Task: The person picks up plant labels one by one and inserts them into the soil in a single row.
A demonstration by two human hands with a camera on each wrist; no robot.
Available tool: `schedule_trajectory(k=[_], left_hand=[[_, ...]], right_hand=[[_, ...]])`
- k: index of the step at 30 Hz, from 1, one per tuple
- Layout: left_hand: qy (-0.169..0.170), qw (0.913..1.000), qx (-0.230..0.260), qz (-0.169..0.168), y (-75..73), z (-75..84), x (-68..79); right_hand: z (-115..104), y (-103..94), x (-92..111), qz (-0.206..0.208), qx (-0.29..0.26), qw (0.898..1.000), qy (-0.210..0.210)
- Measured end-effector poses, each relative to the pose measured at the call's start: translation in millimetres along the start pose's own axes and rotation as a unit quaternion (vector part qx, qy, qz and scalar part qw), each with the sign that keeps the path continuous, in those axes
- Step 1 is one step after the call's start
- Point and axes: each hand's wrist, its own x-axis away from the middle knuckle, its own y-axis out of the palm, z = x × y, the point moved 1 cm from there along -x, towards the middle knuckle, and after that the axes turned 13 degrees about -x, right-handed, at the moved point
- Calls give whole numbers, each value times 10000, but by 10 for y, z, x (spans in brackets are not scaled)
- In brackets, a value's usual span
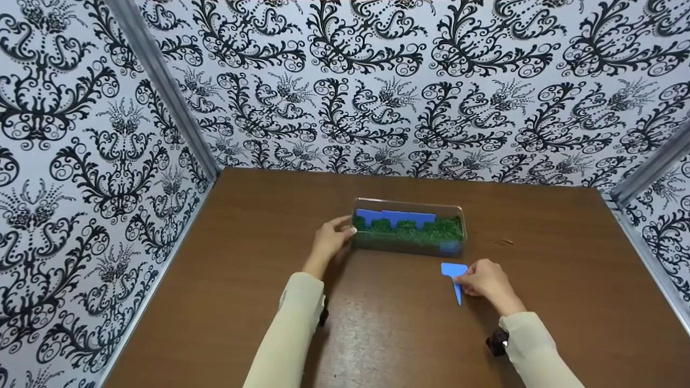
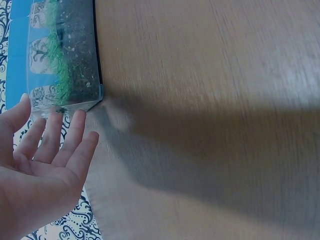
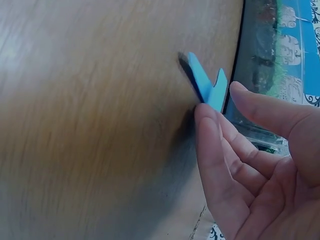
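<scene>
A clear plastic box (image 1: pixel 399 247) with dark soil and green grass-like filling (image 1: pixel 444 230) stands on the brown table. Several blue T-shaped plant labels (image 1: pixel 396 216) stand in a row along its back side. At the box's left end is my left hand (image 1: pixel 329 240); in the left wrist view its spread fingers (image 2: pixel 52 132) reach that end, the thumb near the upper edge. In front of the box's right end, my right hand (image 1: pixel 488 280) holds one blue plant label (image 1: pixel 452 268) by its fingertips, pointed stem toward me and close over the tabletop. Those fingertips hide part of it.
Small brownish bits (image 1: pixel 505 242) lie on the table (image 1: pixel 269 237) right of the box. Walls (image 1: pixel 377 81) with a black scroll pattern enclose the table at the back and both sides, with grey metal strips at the corners.
</scene>
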Motion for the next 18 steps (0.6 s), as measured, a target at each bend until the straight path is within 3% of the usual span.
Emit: schedule_trajectory(k=[18], left_hand=[[62,10000,-3,-71,-6,-3,0]], right_hand=[[-18,58,-38,62,803,9967,78]])
